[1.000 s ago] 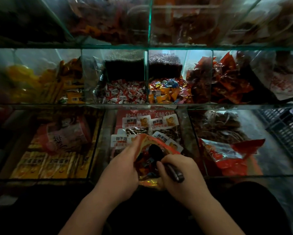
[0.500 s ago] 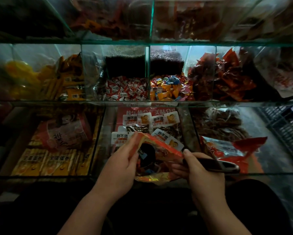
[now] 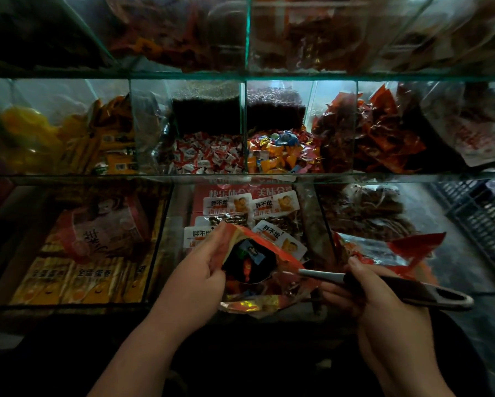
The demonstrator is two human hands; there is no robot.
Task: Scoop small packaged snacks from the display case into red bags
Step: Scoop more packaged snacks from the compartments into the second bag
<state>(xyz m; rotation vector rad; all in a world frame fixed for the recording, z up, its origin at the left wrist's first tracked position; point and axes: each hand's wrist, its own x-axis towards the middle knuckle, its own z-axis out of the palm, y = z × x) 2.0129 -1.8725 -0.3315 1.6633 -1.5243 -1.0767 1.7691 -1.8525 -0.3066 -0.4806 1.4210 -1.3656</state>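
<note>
A red bag hangs open in front of the glass display case, with several small wrapped snacks visible inside it. My left hand pinches the bag's left rim and holds the mouth open. My right hand grips the dark handle of a scoop. The handle lies nearly level, its loop end pointing right and its metal neck touching the bag's right rim. The scoop's bowl is hidden behind the bag.
The middle shelf holds compartments of red-and-white candies, mixed colourful candies and red packets. Lower compartments hold white-labelled snack packs, yellow boxes and another red bag. A dark crate stands at right.
The scoop has come out of the bag and swung over to the right, its handle now level. My left hand keeps holding the bag open in the same place.
</note>
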